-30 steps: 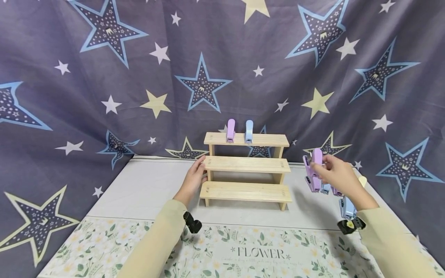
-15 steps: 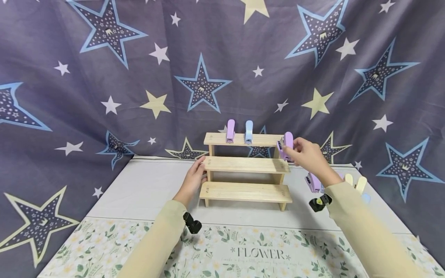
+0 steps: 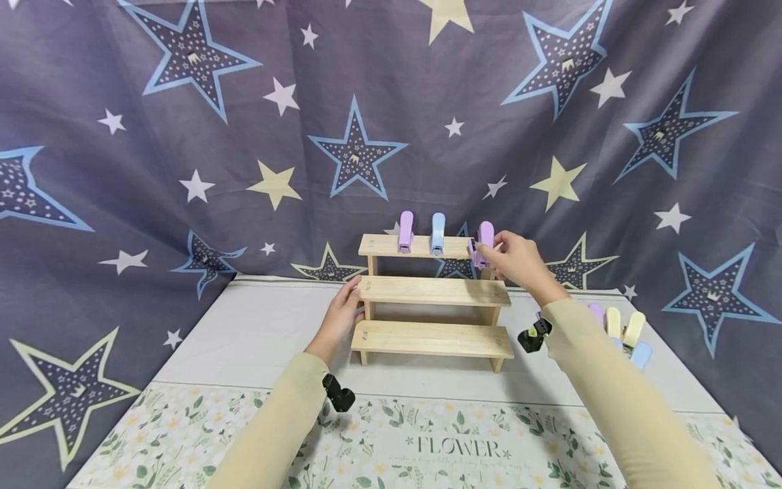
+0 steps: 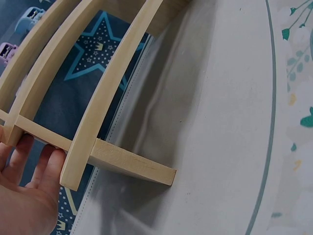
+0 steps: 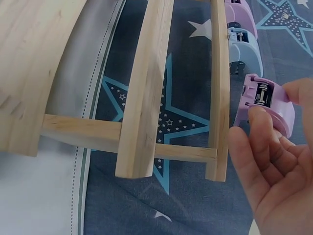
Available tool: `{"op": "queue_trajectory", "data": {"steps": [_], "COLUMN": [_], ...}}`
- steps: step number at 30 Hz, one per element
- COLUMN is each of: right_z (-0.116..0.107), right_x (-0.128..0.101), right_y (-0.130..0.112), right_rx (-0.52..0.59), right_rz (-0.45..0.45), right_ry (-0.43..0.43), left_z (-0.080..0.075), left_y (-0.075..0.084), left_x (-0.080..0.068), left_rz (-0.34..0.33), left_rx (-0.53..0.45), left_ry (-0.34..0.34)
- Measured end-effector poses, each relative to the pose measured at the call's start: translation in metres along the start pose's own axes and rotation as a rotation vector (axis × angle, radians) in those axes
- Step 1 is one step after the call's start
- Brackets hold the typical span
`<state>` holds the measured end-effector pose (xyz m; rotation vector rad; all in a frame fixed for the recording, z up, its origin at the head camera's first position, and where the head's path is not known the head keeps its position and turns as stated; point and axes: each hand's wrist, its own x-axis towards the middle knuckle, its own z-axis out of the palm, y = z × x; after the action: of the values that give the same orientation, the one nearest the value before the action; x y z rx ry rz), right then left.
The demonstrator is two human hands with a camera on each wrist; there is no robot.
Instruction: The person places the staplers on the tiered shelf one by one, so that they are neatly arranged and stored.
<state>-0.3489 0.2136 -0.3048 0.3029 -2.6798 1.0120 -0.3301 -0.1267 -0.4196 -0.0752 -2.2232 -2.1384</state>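
My left hand (image 3: 337, 316) grips the left end of a three-tier wooden display rack (image 3: 433, 290) at the middle step. In the left wrist view its fingers (image 4: 53, 169) lie against the rack's side bar. With my right hand (image 3: 519, 261) I pinch a purple hole punch (image 5: 269, 105) with thumb and fingers. It overlaps the right part of the top step in the head view, and the right wrist view shows its spring mechanism. On that step, farther left, stand another purple hole punch (image 3: 406, 232) and a blue hole punch (image 3: 437, 233).
More punches stand on the table to the right: yellow ones (image 3: 633, 329), a blue one (image 3: 641, 354) and a purple one (image 3: 597, 311), partly behind my right sleeve (image 3: 617, 387). A star-patterned curtain (image 3: 244, 224) hangs behind the rack. A floral mat (image 3: 440, 414) covers the front.
My right hand has carried the purple hole punch leftward and up from the group at the right to the top step. The left hand has stayed on the rack.
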Motion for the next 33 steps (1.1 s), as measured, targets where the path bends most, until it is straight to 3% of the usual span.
{"op": "queue_trajectory", "data": {"steps": [17, 33], "right_z": [0.009, 0.016], "right_x": [0.024, 0.033], "right_y": [-0.005, -0.01], "right_rx": [0.035, 0.058], "right_rz": [0.032, 0.107], "right_ry": [-0.023, -0.057], "left_z": [-0.001, 0.0], "left_y": [0.0, -0.003], "left_x": [0.001, 0.003], "left_rz": [0.006, 0.01], "left_rx": [-0.013, -0.013], "left_ry": [-0.017, -0.007]}}
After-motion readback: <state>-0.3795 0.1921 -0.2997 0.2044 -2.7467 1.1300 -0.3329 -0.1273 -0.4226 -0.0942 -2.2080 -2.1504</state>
